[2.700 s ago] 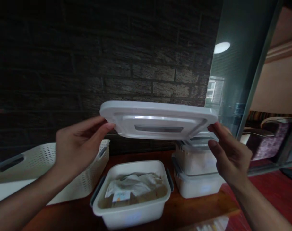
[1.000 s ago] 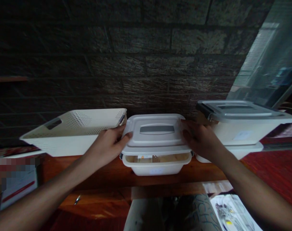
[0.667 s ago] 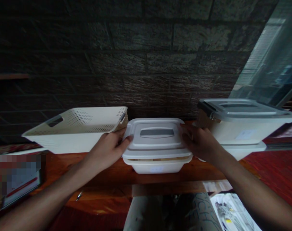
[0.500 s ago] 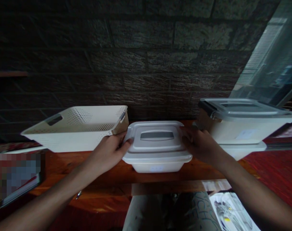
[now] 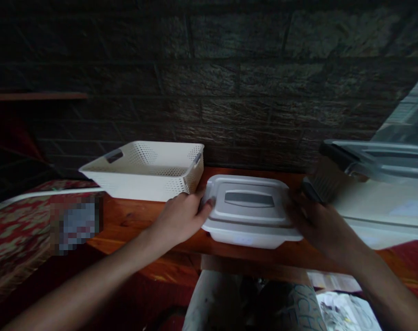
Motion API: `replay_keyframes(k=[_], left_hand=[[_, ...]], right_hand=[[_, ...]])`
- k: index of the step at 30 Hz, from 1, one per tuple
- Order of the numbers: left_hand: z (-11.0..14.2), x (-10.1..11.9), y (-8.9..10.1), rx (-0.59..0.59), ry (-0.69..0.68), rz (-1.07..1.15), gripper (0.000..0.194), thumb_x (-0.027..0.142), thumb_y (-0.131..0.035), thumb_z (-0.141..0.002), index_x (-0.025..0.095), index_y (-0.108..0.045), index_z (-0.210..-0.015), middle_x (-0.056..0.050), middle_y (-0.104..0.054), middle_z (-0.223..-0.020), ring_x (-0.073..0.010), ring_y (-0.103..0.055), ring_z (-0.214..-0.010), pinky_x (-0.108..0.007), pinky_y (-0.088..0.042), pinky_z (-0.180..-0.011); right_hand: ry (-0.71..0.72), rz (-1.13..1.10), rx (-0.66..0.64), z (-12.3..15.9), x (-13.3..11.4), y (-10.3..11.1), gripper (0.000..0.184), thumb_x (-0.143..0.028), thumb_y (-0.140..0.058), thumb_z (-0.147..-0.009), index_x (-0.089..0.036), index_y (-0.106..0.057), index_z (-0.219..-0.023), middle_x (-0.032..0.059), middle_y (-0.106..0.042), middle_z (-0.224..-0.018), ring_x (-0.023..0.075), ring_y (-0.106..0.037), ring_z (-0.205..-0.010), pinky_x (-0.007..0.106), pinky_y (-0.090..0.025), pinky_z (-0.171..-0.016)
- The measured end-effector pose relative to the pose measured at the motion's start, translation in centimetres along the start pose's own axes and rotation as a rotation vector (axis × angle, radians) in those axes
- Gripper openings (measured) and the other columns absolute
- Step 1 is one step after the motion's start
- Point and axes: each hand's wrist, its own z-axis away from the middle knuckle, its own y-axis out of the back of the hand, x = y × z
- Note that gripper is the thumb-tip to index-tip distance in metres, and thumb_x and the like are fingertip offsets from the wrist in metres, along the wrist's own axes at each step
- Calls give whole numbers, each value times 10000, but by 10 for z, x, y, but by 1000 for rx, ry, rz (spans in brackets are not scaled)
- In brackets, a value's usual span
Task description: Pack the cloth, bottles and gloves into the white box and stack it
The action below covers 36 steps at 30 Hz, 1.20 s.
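A white plastic box stands on the reddish wooden table with its white lid resting on top; the lid has a grey recessed handle. My left hand is curled round the lid's left edge, thumb on top. My right hand grips the lid's right edge, its fingers partly blurred. Both hands press the lid at the box's sides.
A perforated cream basket sits just left of the box. Two stacked white lidded boxes stand at the right, close to my right hand. A dark brick wall is behind. Papers lie below the table's front edge.
The lid, held high above the open box earlier, came down onto the box and now sits flush. My view has shifted to the left.
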Motion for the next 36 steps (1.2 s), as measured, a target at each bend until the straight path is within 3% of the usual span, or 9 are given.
replay_keyframes(k=[3, 7, 9, 13, 19, 25, 31, 34, 36], left_hand=[[5, 4, 0, -22, 22, -185, 562, 445, -313, -1056, 162, -617, -1433, -229, -785, -1091, -410, -760, -991, -502, -520, -824], [14, 6, -3, -19, 11, -279, 639, 416, -267, -1065, 109, -408, -1607, -221, -798, -956, -407, -778, -898, -522, -539, -769], [16, 6, -5, -34, 4, -316, 647, 393, -286, -1051, 121, -369, -1632, -200, -799, -902, -405, -779, -854, -522, -543, -739], [14, 4, -6, -52, 4, -359, 646, 378, -325, -1027, 164, -384, -1634, -168, -793, -846, -396, -776, -800, -505, -544, -700], [10, 5, -1, -57, -1, -348, 647, 386, -329, -1019, 186, -405, -1630, -193, -797, -892, -421, -773, -833, -524, -547, -700], [10, 3, 0, -23, 13, -334, 636, 438, -315, -1030, 247, -421, -1628, -214, -803, -979, -454, -771, -918, -565, -551, -757], [19, -13, -21, 71, 113, 27, 609, 541, -325, -1052, 327, -442, -1611, -151, -727, -1350, -424, -684, -1239, -591, -507, -1012], [18, -23, -45, 230, 105, 425, 692, 619, -443, -1014, 269, -432, -1610, -122, -576, -1554, -376, -537, -1433, -542, -402, -1176], [14, -26, -63, 357, 181, 770, 772, 631, -579, -951, 196, -467, -1579, -142, -562, -1563, -353, -501, -1464, -505, -340, -1235]], right_hand=[[19, 24, 12, 7, 10, -10, 567, -449, -364, -1081, -146, -522, -1534, 212, -630, -1453, 412, -672, -1255, 565, -555, -1014], [57, -15, 49, 20, 18, -24, 649, -457, -362, -1083, -144, -353, -1651, 158, -414, -1664, 378, -357, -1554, 607, -346, -1252], [44, -71, 69, 25, 18, -29, 659, -435, -362, -1081, -187, -274, -1684, 113, -343, -1703, 349, -302, -1580, 611, -318, -1268], [-6, -129, 82, 28, 17, -33, 655, -448, -355, -1067, -271, -264, -1690, 77, -361, -1692, 375, -380, -1539, 674, -353, -1222], [-48, -143, 71, 24, 16, -34, 669, -468, -351, -1064, -244, -274, -1689, 87, -378, -1683, 387, -343, -1555, 660, -404, -1198], [-16, -268, 190, 18, 10, -44, 652, -464, -369, -1064, -148, -399, -1633, 130, -301, -1719, 337, -292, -1589, 578, -298, -1275], [-172, -640, 364, 19, 3, -74, 694, -547, -460, -1029, -167, -441, -1609, 142, -420, -1665, 312, -296, -1589, 561, -169, -1309], [-298, -1010, 453, 19, -4, -84, 827, -595, -647, -932, -195, -420, -1620, 125, -357, -1701, 306, -273, -1597, 506, -135, -1326], [-327, -1134, 478, 17, -10, -89, 830, -622, -667, -910, -246, -433, -1612, 96, -399, -1683, 306, -329, -1576, 496, -202, -1315]])
